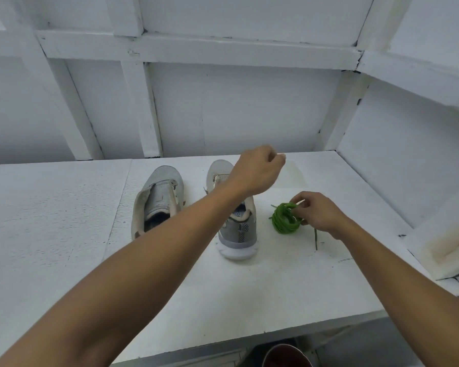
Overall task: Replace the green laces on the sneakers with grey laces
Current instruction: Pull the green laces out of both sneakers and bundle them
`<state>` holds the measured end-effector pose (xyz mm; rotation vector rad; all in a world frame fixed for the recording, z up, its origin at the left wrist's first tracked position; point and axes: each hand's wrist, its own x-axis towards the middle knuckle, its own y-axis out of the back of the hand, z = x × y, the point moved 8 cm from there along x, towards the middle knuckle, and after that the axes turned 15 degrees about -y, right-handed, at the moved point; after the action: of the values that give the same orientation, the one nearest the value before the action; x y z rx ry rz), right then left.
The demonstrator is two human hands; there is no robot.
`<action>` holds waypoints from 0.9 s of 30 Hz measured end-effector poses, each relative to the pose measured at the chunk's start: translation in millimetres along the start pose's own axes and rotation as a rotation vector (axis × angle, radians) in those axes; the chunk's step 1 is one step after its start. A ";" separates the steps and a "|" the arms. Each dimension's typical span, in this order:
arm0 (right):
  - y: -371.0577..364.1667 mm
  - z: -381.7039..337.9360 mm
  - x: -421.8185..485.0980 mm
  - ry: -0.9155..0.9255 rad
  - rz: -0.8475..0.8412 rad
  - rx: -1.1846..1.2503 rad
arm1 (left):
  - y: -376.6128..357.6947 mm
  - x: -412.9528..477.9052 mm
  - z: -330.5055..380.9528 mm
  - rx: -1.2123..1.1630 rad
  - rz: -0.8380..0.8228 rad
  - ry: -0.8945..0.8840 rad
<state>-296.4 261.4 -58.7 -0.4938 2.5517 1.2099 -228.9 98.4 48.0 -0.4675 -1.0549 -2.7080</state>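
Bare arms (143, 274) cross the white worktop (64, 234)
Right hand (318, 214) pinches the coiled green laces (285, 221), likely soft and light, beside grey mesh sneakers (237, 229); left hand (259, 169) curled, grip unclear; grab a tip

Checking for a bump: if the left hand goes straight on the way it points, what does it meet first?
The way looks free: beyond the left hand lies table top, then probably the white back wall. Depth is unclear.
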 end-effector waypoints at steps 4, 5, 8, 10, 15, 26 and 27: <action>-8.7 1.5 6.1 -0.019 0.039 -0.114 | -13.0 -0.9 -0.4 0.083 -0.073 -0.038; -12.5 1.8 6.8 -0.039 0.004 -0.087 | -14.5 -1.5 -1.3 0.095 -0.082 -0.042; -29.2 0.2 9.4 -0.053 -0.065 -0.223 | -18.9 -2.3 0.6 0.139 -0.105 -0.076; -37.5 1.2 13.0 -0.048 -0.005 -0.440 | -23.9 -3.2 5.6 0.201 -0.142 -0.128; -40.1 3.4 6.8 0.030 0.148 -0.451 | -43.1 -6.0 16.2 0.405 -0.231 -0.293; 33.1 81.8 -65.1 -0.094 0.271 0.058 | -126.1 -38.9 45.4 0.276 -0.376 -0.547; 42.9 95.1 -74.3 -0.123 0.309 0.105 | -136.8 -44.8 46.0 0.271 -0.398 -0.574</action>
<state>-237.6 375.2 -58.9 0.0005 2.6329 1.1517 -217.3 232.3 -21.2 -1.1313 -1.8004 -2.7458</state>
